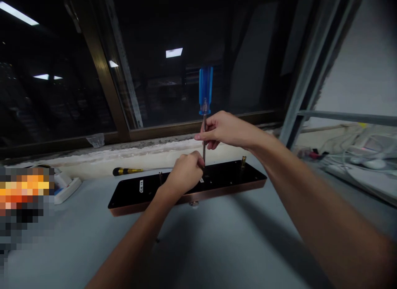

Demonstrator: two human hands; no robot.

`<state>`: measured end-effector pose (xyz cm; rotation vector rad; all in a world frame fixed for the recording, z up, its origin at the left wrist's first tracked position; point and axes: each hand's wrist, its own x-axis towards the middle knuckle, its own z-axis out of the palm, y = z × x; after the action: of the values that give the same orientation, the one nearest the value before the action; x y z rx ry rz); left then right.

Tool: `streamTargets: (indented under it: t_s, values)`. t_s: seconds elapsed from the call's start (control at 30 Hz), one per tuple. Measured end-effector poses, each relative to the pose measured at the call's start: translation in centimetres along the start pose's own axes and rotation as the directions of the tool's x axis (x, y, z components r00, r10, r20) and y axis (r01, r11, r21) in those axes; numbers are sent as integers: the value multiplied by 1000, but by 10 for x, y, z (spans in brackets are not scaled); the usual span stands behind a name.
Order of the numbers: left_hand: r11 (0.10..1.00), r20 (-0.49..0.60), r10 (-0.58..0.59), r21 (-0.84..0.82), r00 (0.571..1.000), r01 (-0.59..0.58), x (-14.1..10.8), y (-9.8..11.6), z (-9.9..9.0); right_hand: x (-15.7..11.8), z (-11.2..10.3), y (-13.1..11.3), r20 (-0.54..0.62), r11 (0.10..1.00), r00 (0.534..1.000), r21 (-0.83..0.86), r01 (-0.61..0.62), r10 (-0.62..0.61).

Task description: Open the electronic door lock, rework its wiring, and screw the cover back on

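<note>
A screwdriver with a blue handle (205, 90) stands upright, its tip down at the black top of a long copper-edged panel (223, 173). My right hand (221, 129) pinches the screwdriver's metal shaft below the handle. Beside the tip, my left hand (187, 171) is closed over the middle of the panel; what its fingers hold, if anything, is hidden. Brass posts rise from the panel, one near its right end (243, 162) and one left of my left hand (160, 178). A white label (141, 186) marks the left part.
Behind the panel lies a second screwdriver with a black and yellow handle (127, 171). A clear plastic cup (96, 140) sits on the window ledge. Tangled cables (353, 156) fill the right side behind a metal frame (291, 131). A white object (68, 190) is at left.
</note>
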<state>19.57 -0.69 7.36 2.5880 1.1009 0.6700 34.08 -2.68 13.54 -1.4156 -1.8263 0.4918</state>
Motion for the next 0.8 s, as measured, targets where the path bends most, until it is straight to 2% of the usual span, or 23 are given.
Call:
streamTargets:
  t_s: [0.1,0.2,0.27,0.37,0.47,0.53,0.63,0.8]
  values:
    - [1000,-14,3,-26,1000,-3,0,-2,1,1,5,-3,-40,990,999,-138,24,-29]
    - [997,-28,-10,-76,1000,8,1,-2,4,1,10,-6,-47,993,997,-110,48,-53]
    - [995,-51,-38,-91,998,33,1,-1,5,0,10,-5,19,998,998,5,56,-56]
    - [999,-103,-46,-18,994,45,0,3,8,-2,5,-2,212,986,974,157,49,-82]
    - [999,-93,-9,40,996,13,0,4,10,-5,-2,0,306,981,944,180,72,-125]
    - [999,-76,2,34,997,0,0,3,10,-6,-5,-1,280,987,950,118,108,-137]
    - [1000,-84,-4,5,996,5,1,2,9,-5,-4,-4,177,988,975,-50,146,-135]
    - [999,-70,-9,-41,997,6,1,2,8,-2,0,-5,35,969,997,-237,75,-69]
